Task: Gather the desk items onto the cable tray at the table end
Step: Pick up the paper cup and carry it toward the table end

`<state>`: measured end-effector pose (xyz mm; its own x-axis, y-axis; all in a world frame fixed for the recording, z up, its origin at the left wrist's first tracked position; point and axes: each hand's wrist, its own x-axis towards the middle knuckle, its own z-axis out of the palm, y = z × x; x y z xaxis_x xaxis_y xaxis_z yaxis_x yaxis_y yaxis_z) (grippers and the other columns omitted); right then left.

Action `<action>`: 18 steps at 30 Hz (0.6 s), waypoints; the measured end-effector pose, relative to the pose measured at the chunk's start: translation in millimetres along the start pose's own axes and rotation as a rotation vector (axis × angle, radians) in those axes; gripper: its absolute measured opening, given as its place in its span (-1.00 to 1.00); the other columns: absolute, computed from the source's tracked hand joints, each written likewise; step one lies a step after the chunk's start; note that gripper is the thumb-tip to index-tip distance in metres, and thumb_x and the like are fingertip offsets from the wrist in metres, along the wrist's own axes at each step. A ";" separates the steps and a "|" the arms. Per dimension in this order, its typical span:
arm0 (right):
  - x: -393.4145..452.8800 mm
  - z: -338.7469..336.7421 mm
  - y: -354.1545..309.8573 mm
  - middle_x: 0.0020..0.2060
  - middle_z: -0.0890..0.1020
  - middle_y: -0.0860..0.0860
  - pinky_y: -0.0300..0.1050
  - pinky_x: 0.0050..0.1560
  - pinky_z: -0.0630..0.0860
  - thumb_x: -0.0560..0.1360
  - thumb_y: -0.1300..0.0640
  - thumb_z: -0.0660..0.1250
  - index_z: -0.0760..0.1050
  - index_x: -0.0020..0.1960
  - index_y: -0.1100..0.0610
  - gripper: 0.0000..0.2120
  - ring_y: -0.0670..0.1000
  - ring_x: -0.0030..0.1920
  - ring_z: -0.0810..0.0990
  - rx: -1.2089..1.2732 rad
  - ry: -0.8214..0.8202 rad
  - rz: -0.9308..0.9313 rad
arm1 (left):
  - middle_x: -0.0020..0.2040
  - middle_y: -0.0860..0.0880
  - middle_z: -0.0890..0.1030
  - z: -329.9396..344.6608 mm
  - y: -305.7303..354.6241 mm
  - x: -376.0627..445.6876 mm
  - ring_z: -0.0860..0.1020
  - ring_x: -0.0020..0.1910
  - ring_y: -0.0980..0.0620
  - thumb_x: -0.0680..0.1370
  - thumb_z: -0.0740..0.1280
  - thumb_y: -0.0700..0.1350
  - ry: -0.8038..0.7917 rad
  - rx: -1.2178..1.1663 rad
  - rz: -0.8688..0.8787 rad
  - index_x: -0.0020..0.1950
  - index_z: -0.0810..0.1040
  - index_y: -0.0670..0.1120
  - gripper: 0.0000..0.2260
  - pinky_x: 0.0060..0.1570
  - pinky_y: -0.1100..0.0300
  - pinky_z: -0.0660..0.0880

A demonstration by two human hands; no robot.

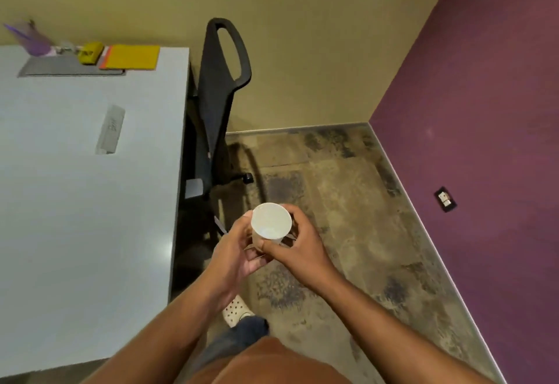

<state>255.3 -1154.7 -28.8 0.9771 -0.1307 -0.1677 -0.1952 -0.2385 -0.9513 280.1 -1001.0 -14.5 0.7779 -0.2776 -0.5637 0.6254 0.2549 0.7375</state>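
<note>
White paper cup [271, 222] stands upright over the floor, mouth up, both hands curled round it: left hand [234, 250], right hand [298, 247]. Its lower part is hidden behind the fingers. Farther off on the table [75, 202] a grey bar [110, 129] lies lengthwise; blurred yellow pad [132, 57] sits at the far end.

My white table [75, 202] carries a grey cable tray [69, 67] at its far end. On the tray's right part sit a yellow block [89, 53] and an orange-yellow notebook [131, 57]. Nearer me than the tray, well apart, lies a grey stapler [110, 129].
</note>
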 end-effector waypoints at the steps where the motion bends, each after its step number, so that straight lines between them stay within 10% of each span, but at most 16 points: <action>1: 14.9 5.8 -5.9 0.19 0.60 -0.35 -0.34 0.14 0.57 0.34 -0.08 0.63 0.43 0.29 -0.34 -0.38 -0.28 0.24 0.57 -0.011 -0.030 -0.009 | 0.27 -0.12 0.72 -5.8 9.3 8.2 0.72 0.21 -0.10 0.70 0.23 0.18 0.020 -0.017 0.007 0.44 0.58 -0.03 -0.57 0.04 0.05 0.71; 13: 158.5 91.6 -76.0 0.15 0.62 -0.30 -0.29 0.13 0.61 0.37 -0.01 0.64 0.44 0.28 -0.27 -0.41 -0.23 0.22 0.61 -0.064 -0.241 -0.112 | 0.17 -0.09 0.76 -83.5 115.8 81.7 0.76 0.09 -0.07 0.61 0.34 0.23 0.235 -0.156 0.185 0.34 0.62 0.06 -0.61 -0.15 0.11 0.68; 18: 209.2 138.4 -92.9 0.19 0.64 -0.19 -0.05 0.26 0.64 0.40 0.01 0.63 0.44 0.35 -0.18 -0.40 -0.14 0.24 0.62 -0.083 -0.444 -0.114 | 0.26 -0.07 0.72 -126.6 133.1 101.5 0.71 0.22 -0.14 0.71 0.25 0.17 0.402 -0.233 0.237 0.38 0.63 0.03 -0.64 0.21 -0.13 0.66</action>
<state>489.5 -1026.8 -11.3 0.9309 0.3209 -0.1746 -0.0724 -0.3064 -0.9491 450.0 -878.0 -20.6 0.8332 0.1788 -0.5233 0.3907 0.4794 0.7858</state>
